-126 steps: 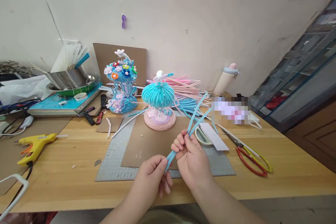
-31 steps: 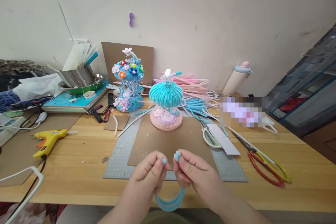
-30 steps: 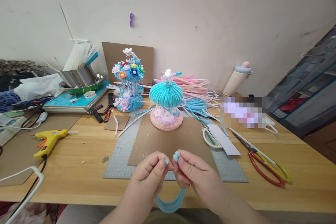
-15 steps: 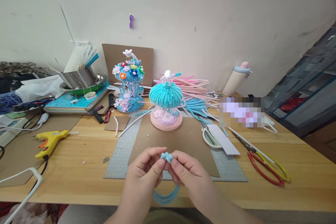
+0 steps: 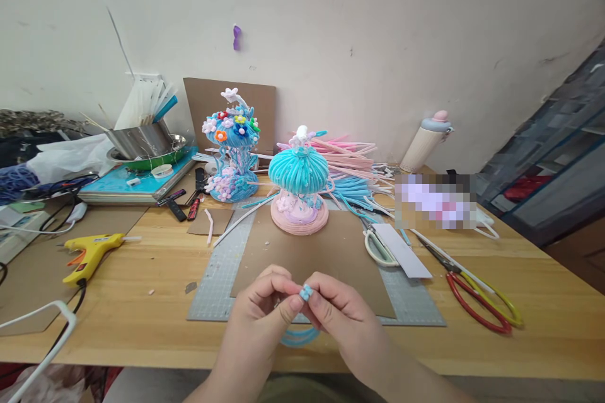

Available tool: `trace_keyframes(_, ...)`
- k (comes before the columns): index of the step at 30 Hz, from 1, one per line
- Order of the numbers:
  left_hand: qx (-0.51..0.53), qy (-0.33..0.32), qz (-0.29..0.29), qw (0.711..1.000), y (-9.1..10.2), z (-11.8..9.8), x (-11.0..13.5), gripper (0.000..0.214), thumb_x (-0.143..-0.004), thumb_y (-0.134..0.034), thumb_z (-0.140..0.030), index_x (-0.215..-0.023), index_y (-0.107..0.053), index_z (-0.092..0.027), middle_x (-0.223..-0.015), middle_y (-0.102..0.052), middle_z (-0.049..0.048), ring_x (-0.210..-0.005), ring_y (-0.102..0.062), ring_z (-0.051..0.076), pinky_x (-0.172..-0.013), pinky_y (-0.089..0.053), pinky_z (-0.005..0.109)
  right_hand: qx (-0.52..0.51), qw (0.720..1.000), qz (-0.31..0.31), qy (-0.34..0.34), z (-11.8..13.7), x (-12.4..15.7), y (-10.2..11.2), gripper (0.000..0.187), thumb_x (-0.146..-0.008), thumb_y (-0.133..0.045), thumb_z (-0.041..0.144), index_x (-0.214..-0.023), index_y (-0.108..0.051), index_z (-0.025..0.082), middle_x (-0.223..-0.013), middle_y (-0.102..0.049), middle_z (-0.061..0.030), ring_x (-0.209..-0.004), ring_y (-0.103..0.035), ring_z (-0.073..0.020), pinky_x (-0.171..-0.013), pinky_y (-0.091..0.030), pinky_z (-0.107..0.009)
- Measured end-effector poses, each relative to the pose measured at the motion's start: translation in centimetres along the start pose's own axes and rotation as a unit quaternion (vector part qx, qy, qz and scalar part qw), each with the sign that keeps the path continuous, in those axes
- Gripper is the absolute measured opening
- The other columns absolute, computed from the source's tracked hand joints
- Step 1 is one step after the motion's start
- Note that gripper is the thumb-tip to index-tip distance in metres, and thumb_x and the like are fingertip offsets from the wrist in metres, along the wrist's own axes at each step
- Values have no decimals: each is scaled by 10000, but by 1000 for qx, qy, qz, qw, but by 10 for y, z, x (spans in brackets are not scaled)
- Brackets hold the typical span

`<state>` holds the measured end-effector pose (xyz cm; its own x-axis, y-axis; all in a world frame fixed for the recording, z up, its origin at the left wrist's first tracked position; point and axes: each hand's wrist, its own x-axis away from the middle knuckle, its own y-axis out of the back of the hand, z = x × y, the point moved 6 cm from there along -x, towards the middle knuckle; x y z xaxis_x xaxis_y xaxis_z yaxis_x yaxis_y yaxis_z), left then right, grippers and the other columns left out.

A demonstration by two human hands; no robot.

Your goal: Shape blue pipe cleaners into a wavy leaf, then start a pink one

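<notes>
Between the fingertips of both hands is a light blue pipe cleaner (image 5: 306,292), bent into a small bunched, flower-like cluster. Its long ends curve below the hands in a loop. My left hand (image 5: 259,318) is closed, thumb and index finger pinching at the left of the cluster. From the other side my right hand (image 5: 347,321) pinches it between thumb and fingers. Beyond the hands stands a pipe-cleaner jellyfish-like figure (image 5: 299,170) with a turquoise ribbed cap on a round pink base. It rests on a brown cardboard sheet (image 5: 269,258) over a grey cutting mat (image 5: 212,302).
A yellow glue gun (image 5: 94,256) lies at left. Behind are a flower-covered blue figure (image 5: 231,151) and pink and blue pipe cleaners (image 5: 352,160). At right lie white-handled scissors (image 5: 379,250), red-and-yellow-handled shears (image 5: 477,308) and a white card (image 5: 401,250); a bottle (image 5: 425,138) stands behind.
The blue cluster has shifted slightly right and down and now looks smaller and more compact. My left fingertips have moved right with it, and the hanging loop sits a little higher.
</notes>
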<state>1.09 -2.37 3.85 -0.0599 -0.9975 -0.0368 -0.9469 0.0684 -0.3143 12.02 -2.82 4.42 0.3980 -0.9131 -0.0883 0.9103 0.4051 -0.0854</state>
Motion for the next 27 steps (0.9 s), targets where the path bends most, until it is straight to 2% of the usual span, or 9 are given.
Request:
trace_keyframes(5, -159, -55, -8, 986, 6, -7, 2, 36, -684, -672, -227, -676, -659, -194, -692, -562, 18, -666, -495, 142, -613, -406, 235, 130, 989, -41, 53, 1, 3, 4, 249, -883, -389, 327, -725, -516, 182, -643, -411, 25, -613, -383, -105, -574, -310, -220)
trace_keyframes(7, -196, -39, -12, 980, 6, -8, 4, 56, -684, -670, -239, -683, -652, -186, -680, -578, 21, -638, -495, 140, -591, -405, 235, 170, 982, -48, 71, 2, 5, 4, 223, -887, -381, 291, -751, -524, 186, -661, -434, 17, -621, -399, -109, -579, -318, -221)
trace_keyframes(10, -163, 19, -3, 987, 3, -4, 4, 85, -683, -664, -254, -692, -629, -177, -653, -587, 18, -610, -516, 140, -551, -419, 228, 228, 968, -46, 93, 4, 7, 3, 181, -886, -368, 237, -812, -527, 194, -701, -455, 3, -641, -422, -120, -591, -330, -232)
trace_keyframes(13, -103, 39, -21, 994, 2, -1, 3, 146, -651, -686, -242, -778, -638, -187, -650, -579, 2, -585, -514, 125, -514, -425, 210, 255, 959, -51, 111, 5, 6, 2, 182, -879, -365, 205, -842, -543, 195, -777, -481, -25, -688, -456, -133, -622, -357, -245)
trace_keyframes(16, -77, 49, -30, 995, 4, 5, 1, 238, -636, -695, -248, -864, -665, -190, -629, -566, -6, -529, -488, 108, -462, -417, 198, 217, 967, -74, 110, 3, 5, 4, 177, -874, -388, 210, -852, -563, 197, -813, -518, -38, -730, -492, -140, -654, -386, -247)
trace_keyframes(20, -73, 54, -26, 996, 7, 9, 0, 210, -644, -692, -259, -840, -689, -184, -627, -595, 10, -513, -487, 103, -461, -427, 199, 109, 986, -113, 54, -9, 5, 10, 112, -853, -457, 257, -889, -544, 196, -788, -557, -24, -715, -516, -137, -637, -402, -237)
trace_keyframes(24, -77, 54, -34, 995, 9, 9, 0, 228, -651, -690, -261, -866, -699, -188, -633, -600, 12, -513, -489, 98, -457, -432, 191, 22, 986, -158, 41, -12, 8, 15, 102, -834, -495, 294, -822, -508, 194, -709, -502, 12, -611, -462, -102, -561, -380, -211)
trace_keyframes(27, -77, 44, -27, 996, 6, 6, 0, 170, -648, -693, -257, -797, -709, -177, -668, -609, 20, -508, -498, 92, -449, -435, 186, 14, 986, -161, 33, -12, 8, 15, 111, -837, -493, 305, -818, -494, 196, -698, -478, 25, -607, -455, -92, -561, -382, -204)
